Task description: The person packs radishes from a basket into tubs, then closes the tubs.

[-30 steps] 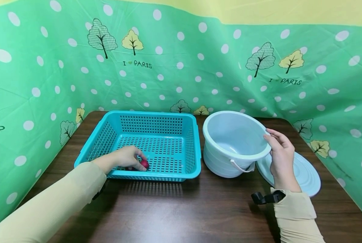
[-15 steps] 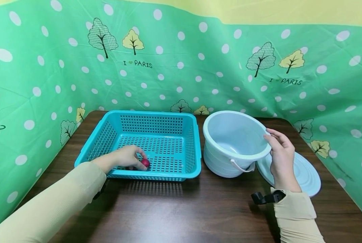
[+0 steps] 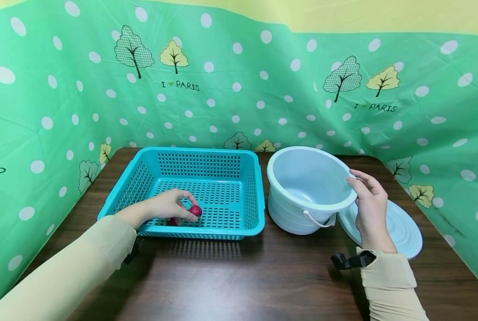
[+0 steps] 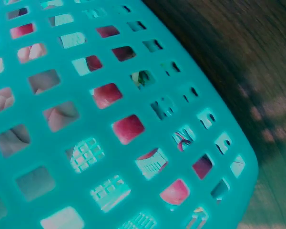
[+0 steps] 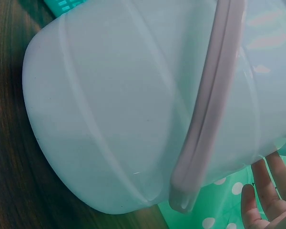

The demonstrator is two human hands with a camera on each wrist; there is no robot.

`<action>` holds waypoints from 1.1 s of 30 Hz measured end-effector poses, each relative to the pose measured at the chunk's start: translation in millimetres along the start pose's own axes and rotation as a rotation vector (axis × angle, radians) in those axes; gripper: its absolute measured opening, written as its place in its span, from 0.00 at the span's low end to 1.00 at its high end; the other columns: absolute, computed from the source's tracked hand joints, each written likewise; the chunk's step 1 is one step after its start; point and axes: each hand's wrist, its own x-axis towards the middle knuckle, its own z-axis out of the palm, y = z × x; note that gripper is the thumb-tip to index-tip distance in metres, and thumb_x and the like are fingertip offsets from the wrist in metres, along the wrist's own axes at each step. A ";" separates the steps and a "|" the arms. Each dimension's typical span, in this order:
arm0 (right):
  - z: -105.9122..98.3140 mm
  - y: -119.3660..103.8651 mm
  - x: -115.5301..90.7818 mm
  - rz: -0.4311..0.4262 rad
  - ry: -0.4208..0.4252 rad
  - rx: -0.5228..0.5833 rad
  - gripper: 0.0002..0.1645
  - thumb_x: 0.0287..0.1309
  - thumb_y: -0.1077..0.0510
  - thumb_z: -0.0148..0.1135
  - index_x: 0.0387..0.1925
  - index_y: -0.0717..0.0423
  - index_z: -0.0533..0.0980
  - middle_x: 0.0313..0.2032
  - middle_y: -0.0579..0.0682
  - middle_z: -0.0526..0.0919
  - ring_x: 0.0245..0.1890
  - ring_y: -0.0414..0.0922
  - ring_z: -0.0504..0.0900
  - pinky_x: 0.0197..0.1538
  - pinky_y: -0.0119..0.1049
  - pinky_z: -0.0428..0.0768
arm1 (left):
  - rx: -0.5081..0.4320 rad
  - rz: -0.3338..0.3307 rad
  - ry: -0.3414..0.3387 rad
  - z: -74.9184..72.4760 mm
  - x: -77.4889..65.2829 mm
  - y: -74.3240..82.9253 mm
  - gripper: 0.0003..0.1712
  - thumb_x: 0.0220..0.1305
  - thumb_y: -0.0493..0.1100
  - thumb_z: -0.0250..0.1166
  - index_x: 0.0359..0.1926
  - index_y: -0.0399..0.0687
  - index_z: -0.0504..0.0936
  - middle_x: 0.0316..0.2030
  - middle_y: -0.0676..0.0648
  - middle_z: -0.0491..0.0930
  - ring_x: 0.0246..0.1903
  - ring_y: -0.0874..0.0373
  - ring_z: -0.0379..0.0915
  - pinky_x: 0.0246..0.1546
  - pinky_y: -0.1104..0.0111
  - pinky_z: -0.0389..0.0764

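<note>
My left hand (image 3: 171, 206) reaches into the turquoise basket (image 3: 261, 191) and pinches a small, round, red radish-like thing (image 3: 195, 211) between thumb and fingers. Another red radish-like thing (image 3: 173, 221) lies below this hand, partly hidden by the hand and the basket's front wall. Through the basket's holes the left wrist view shows patches of red skin (image 4: 128, 129) and parts of the hand. My right hand (image 3: 371, 203) grips the right rim of a pale blue bucket (image 3: 293, 216), thumb on the near side. The bucket's inside shows only its bare bottom.
A round pale blue lid (image 3: 403, 232) lies on the dark wooden table (image 3: 239, 281), right of the bucket and partly behind my right arm. The bucket's handle (image 3: 317, 220) hangs down its front. Green dotted cloth (image 3: 239, 89) encloses the back and sides.
My left hand has risen slightly and shifted right with the red radish-like thing. More of the second red one now shows beneath it. The right hand and bucket have held still.
</note>
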 end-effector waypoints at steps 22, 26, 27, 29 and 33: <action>0.6 -0.2 -0.1 -0.007 -0.005 -0.002 0.13 0.61 0.60 0.66 0.48 0.53 0.83 0.38 0.43 0.81 0.35 0.37 0.81 0.33 0.24 0.79 | -0.106 0.110 0.002 -4.5 -11.6 34.1 0.22 0.60 0.49 0.72 0.53 0.54 0.76 0.35 0.45 0.81 0.33 0.40 0.78 0.26 0.60 0.79; 0.3 0.2 -0.3 -0.008 -0.003 -0.009 0.13 0.61 0.60 0.66 0.48 0.53 0.83 0.37 0.43 0.81 0.35 0.37 0.81 0.33 0.24 0.79 | -0.099 0.130 0.010 -5.4 -12.8 38.8 0.22 0.61 0.49 0.72 0.54 0.54 0.76 0.35 0.45 0.81 0.31 0.43 0.78 0.27 0.58 0.80; 0.2 0.4 -0.3 -0.009 -0.002 -0.011 0.13 0.61 0.60 0.66 0.48 0.53 0.83 0.37 0.43 0.81 0.35 0.37 0.81 0.33 0.24 0.79 | -0.096 0.135 0.013 -5.7 -12.9 40.4 0.23 0.61 0.49 0.72 0.54 0.54 0.76 0.35 0.45 0.81 0.31 0.44 0.78 0.27 0.59 0.80; -0.1 0.5 -0.5 -0.011 -0.002 -0.013 0.13 0.61 0.60 0.66 0.48 0.53 0.83 0.37 0.43 0.81 0.35 0.37 0.80 0.33 0.24 0.79 | -0.098 0.140 0.016 -6.4 -13.2 43.7 0.24 0.60 0.50 0.72 0.54 0.54 0.75 0.35 0.45 0.81 0.31 0.43 0.78 0.26 0.60 0.79; -0.4 0.6 -0.8 -0.017 -0.003 -0.013 0.13 0.61 0.60 0.66 0.48 0.53 0.83 0.37 0.43 0.81 0.35 0.37 0.80 0.33 0.24 0.79 | -0.096 0.154 0.018 -8.1 -13.6 50.9 0.25 0.59 0.51 0.73 0.54 0.53 0.75 0.34 0.45 0.81 0.29 0.44 0.77 0.24 0.63 0.77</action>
